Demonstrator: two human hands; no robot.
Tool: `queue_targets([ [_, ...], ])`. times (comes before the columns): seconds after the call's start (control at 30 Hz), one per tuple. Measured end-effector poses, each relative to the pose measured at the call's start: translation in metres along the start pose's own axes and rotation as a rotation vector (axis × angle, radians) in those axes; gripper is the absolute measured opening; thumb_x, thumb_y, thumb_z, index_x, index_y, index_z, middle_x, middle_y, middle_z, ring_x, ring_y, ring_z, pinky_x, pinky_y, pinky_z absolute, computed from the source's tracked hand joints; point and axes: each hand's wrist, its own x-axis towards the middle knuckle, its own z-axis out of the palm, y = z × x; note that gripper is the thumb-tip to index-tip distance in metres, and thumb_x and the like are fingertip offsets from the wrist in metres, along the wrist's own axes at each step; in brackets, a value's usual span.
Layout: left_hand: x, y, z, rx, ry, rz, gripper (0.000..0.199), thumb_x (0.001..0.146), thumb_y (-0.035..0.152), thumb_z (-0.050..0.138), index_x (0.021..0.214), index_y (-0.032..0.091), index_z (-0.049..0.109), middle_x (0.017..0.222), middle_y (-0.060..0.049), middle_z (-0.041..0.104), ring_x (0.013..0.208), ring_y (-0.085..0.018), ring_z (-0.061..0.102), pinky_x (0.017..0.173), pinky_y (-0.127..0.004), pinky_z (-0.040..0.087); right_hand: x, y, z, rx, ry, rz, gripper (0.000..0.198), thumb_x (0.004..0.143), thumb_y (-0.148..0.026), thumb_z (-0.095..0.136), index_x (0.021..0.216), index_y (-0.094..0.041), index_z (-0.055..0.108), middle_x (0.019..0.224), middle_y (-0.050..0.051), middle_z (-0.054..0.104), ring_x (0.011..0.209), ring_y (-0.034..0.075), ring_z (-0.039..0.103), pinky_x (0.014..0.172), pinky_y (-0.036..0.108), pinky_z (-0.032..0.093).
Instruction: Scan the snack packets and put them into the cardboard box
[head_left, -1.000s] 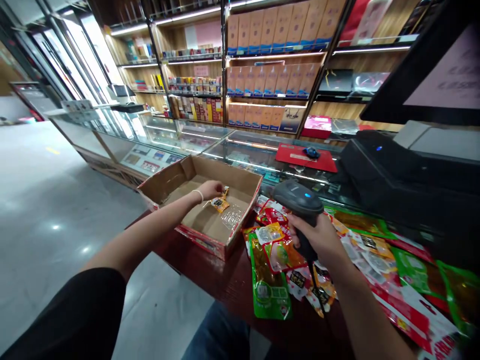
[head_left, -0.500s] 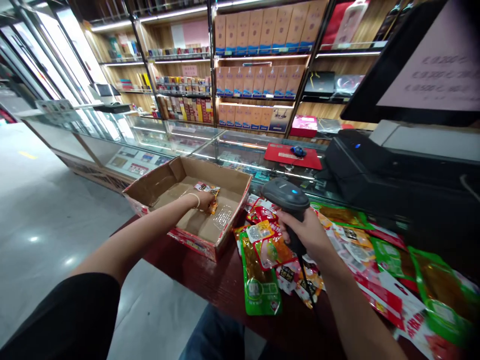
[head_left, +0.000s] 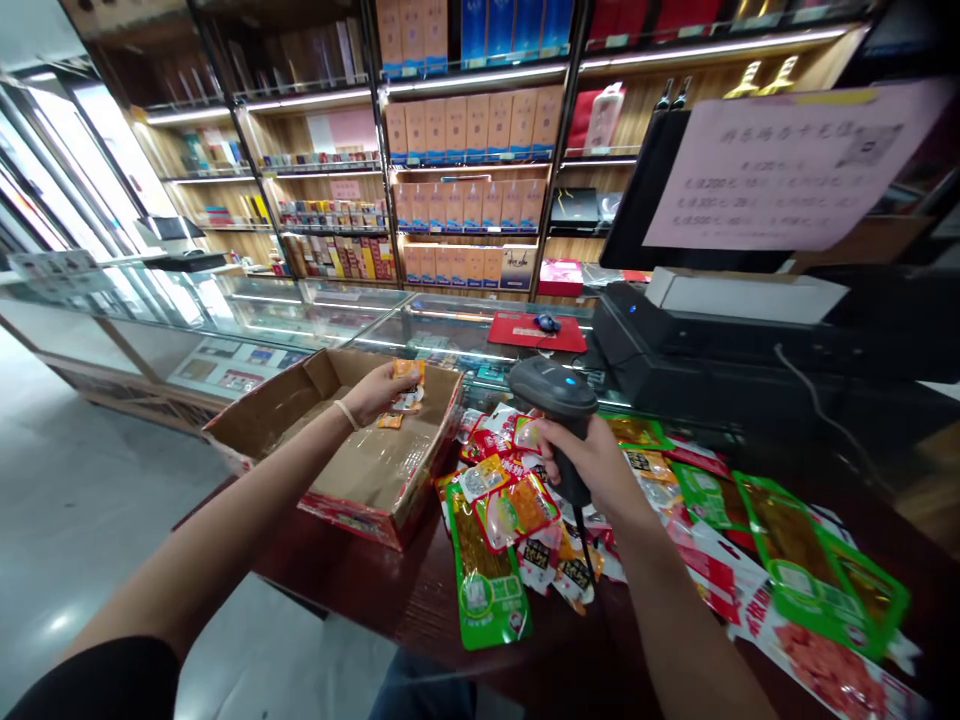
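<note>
Left hand [head_left: 375,392]: raised over the interior of a shallow, open-topped brown cardboard box [head_left: 367,465] with red-printed outer walls. Fingers pinched on a small orange-and-white glossy plastic packet [head_left: 409,371]; exact number of packets in the grip cannot be told. A second small orange packet [head_left: 390,421] shows just below, against the box floor. Pale band [head_left: 346,414] on the left wrist.

Right hand [head_left: 591,458]: fingers wrapped around the handle of a black handheld barcode scanner [head_left: 551,385], blue light lit on top. Its black cable [head_left: 586,548] hangs below the handle, in front of the packets.

Box sits at the left on a dark red-brown glossy desk [head_left: 420,600]. Just right of it, a heap: long green-edged packet [head_left: 487,590] with brown contents, a red-edged clear packet [head_left: 517,510] overlapping it, assorted red, white and orange packets. Right of the right forearm, more green-edged packets [head_left: 802,575] and a red-and-white packet [head_left: 832,668] printed with meat pieces.

Behind: red mat [head_left: 517,333] bearing a blue mouse [head_left: 547,322]; pink printed sheet [head_left: 757,190] on a black monitor.
</note>
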Motion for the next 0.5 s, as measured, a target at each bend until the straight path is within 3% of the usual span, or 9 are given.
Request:
queue_targets([
  [0.13,-0.023,0.021,0.056,-0.246,-0.08,-0.041,0.03,0.078,0.006,0.066,0.105,0.017,0.058,0.097,-0.008,0.07,0.08,-0.018,0.07,0.073,-0.039,0.063,-0.005,-0.011,-0.012,0.045,0.044,-0.028,0.033,0.079,-0.045,0.076,0.091,-0.018,0.062,0.058,-0.006,0.056,0.041,0.009,0.05,0.038,0.02,0.043],
  [0.27,-0.05,0.029,0.111,-0.363,-0.179,0.042,0.033,0.078,0.003,0.066,0.107,0.016,0.059,0.101,-0.008,0.069,0.082,-0.017,0.069,0.073,-0.034,0.063,-0.01,-0.023,-0.029,0.068,0.148,-0.055,0.034,0.076,-0.045,0.078,0.092,-0.018,0.063,0.057,-0.006,0.056,0.04,0.009,0.05,0.037,0.02,0.042],
  [0.43,-0.058,0.005,0.17,-0.495,-0.071,0.198,0.058,0.075,0.017,0.078,0.124,0.026,0.05,0.087,0.001,0.066,0.068,-0.012,0.064,0.057,-0.022,0.056,-0.017,-0.036,-0.053,0.076,0.248,-0.115,0.031,0.076,-0.043,0.077,0.092,-0.021,0.062,0.056,-0.007,0.055,0.04,0.009,0.05,0.037,0.021,0.043],
  [0.5,-0.049,-0.014,0.188,-0.534,-0.036,0.238,0.05,0.076,0.021,0.077,0.12,0.025,0.054,0.082,0.003,0.065,0.062,-0.008,0.059,0.053,-0.017,0.05,-0.02,-0.04,-0.06,0.071,0.274,-0.14,0.031,0.076,-0.043,0.076,0.092,-0.022,0.062,0.056,-0.007,0.055,0.04,0.009,0.049,0.036,0.021,0.042],
])
